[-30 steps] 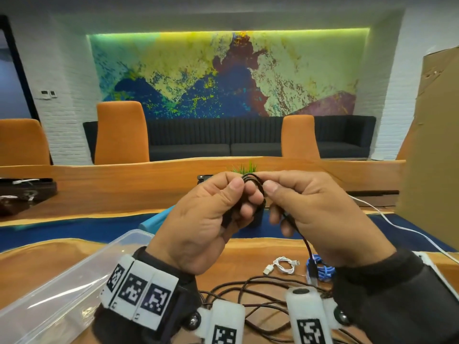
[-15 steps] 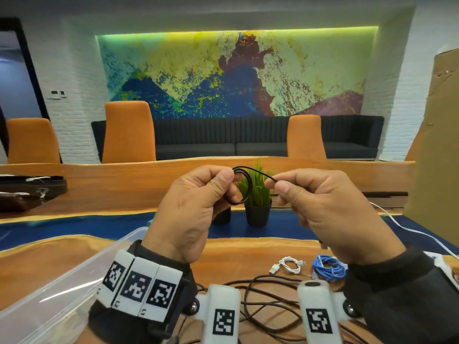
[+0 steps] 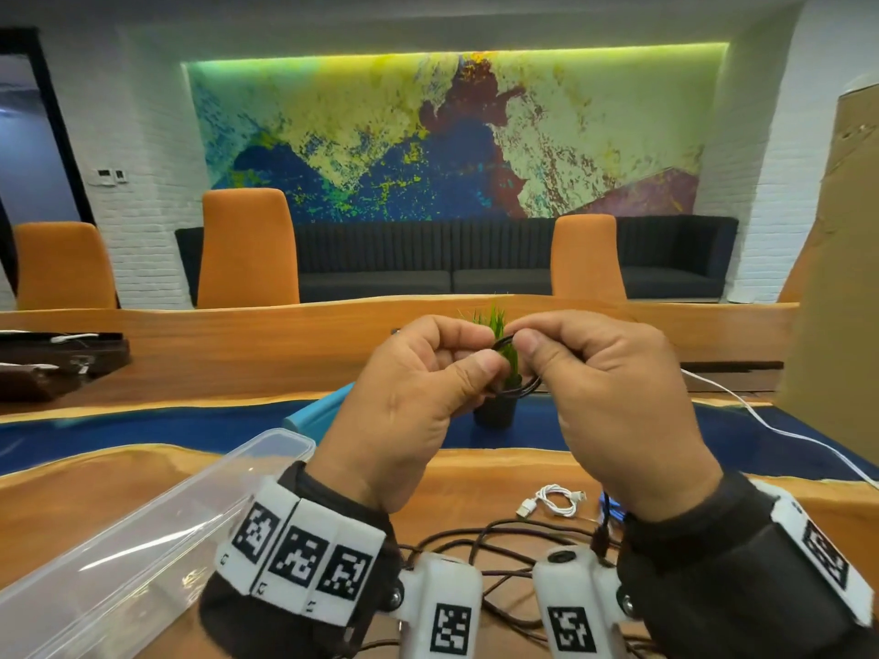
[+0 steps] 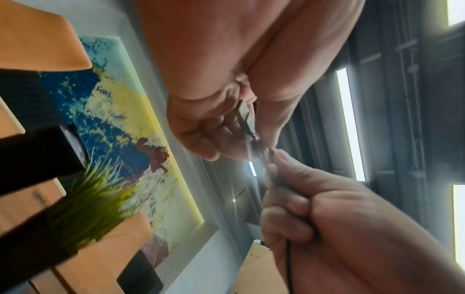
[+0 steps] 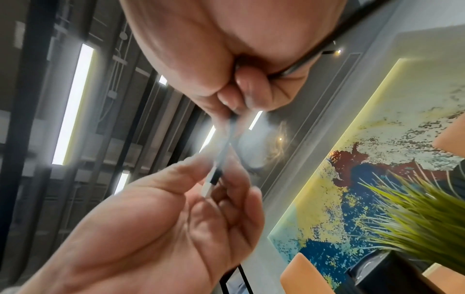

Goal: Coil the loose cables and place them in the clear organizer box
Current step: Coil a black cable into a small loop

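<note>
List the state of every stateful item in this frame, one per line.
left hand: pinching the black cable's small coil
right hand: pinching the same coil
black cable: partly coiled, the rest loose on the table
clear organizer box: open, nothing visible inside
white cable: coiled, on the table
blue cable: mostly hidden behind the right wrist

The head view looks forward and slightly down from above the wrists, across the table (image 3: pixel 499 473) toward the mural (image 3: pixel 452 135) on the far wall. Both wrist views sit very close under the palms, tilted up toward the ceiling lights (image 4: pixel 349 123). All three share the potted grass (image 3: pixel 494 325) and the mural.
</note>
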The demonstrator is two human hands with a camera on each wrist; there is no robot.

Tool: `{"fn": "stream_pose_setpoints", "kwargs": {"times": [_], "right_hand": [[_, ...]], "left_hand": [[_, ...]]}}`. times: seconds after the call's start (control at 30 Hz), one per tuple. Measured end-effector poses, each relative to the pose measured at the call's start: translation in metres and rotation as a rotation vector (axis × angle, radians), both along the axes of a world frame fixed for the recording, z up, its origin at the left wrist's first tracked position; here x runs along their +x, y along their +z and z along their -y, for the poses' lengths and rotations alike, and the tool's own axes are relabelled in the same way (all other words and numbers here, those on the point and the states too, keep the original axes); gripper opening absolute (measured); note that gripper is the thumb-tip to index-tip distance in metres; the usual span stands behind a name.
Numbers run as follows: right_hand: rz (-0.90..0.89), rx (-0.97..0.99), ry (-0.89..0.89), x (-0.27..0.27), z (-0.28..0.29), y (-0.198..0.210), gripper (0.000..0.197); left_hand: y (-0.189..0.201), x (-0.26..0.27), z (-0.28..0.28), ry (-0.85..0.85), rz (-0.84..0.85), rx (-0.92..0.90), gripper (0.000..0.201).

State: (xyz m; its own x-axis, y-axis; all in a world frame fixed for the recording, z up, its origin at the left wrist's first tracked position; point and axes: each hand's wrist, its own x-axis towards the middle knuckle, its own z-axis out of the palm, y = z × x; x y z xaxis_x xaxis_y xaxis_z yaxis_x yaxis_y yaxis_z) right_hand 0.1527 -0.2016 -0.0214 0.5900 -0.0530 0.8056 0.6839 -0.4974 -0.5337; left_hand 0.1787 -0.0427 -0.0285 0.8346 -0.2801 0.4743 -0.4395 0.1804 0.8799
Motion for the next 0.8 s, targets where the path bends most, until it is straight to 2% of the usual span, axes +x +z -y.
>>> {"fn": "stream_pose_setpoints", "kwargs": {"times": [0.07,0.23,0.33,0.43,0.5,0.6,0.67,0.73,0.8], "right_hand": [[0.013,0.040,-0.011,0.001,0.002,0.001,0.017],[0.014,0.019,-0.011,-0.003,-0.002,0.002,0.020],[-0.151,0.030,0.073,-0.004,0.001,0.004,0.020],[-0.318,-0.006,0.079,-0.001,0.014,0.005,0.023],[-0.341,-0.124,-0.045,0.005,0.024,0.003,0.022],[-0.357,-0.427,-0.355,0.013,0.032,-0.004,0.019],[-0.335,-0.484,-0.450,0.015,0.030,-0.007,0.019],[-0.279,-0.303,-0.375,0.015,0.027,-0.006,0.016],[-0.285,0.114,-0.117,0.012,0.023,-0.002,0.016]], "left_hand": [[0.003,-0.001,-0.003,0.045,0.033,0.044,0.029],[0.005,-0.003,-0.003,0.192,0.132,0.127,0.007],[0.006,-0.002,-0.006,0.255,0.152,0.153,0.007],[0.013,0.001,-0.018,0.245,0.036,0.048,0.012],[0.019,0.004,-0.029,0.232,-0.012,-0.023,0.013],[0.024,0.005,-0.039,0.217,-0.041,-0.068,0.011],[0.023,0.003,-0.037,0.194,-0.049,-0.065,0.011],[0.021,0.000,-0.031,0.148,-0.051,-0.052,0.013],[0.019,-0.002,-0.026,0.094,-0.043,-0.021,0.013]]}}
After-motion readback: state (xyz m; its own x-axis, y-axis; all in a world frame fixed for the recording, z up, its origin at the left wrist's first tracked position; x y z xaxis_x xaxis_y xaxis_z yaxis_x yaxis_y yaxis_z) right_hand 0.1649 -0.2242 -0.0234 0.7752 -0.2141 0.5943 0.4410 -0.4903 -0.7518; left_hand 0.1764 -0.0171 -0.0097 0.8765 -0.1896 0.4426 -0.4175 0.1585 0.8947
